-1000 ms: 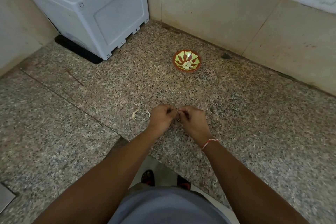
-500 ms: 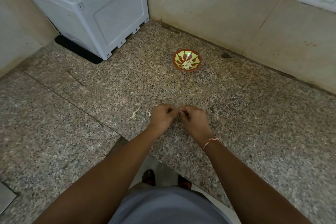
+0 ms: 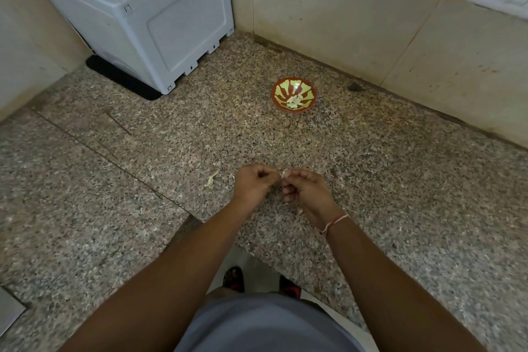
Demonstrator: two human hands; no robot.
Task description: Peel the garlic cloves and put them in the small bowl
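Speckled granite countertop (image 3: 400,180), hands near its front edge: left hand (image 3: 253,184) and right hand (image 3: 304,190) both curled, fingertips pinching one small pale garlic clove (image 3: 283,174) between them. Papery peel scrap (image 3: 211,180) just left. Further back, the small red-and-green patterned bowl (image 3: 278,93) with peeled cloves (image 3: 294,100), near the back wall.

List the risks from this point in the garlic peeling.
1. The pale garlic clove, pinched between the left hand and right hand, may slip onto the speckled granite counter.
2. The small red-and-green patterned bowl sits well beyond the hands; a tossed clove could miss.
3. The loose skin scrap might get mixed in.
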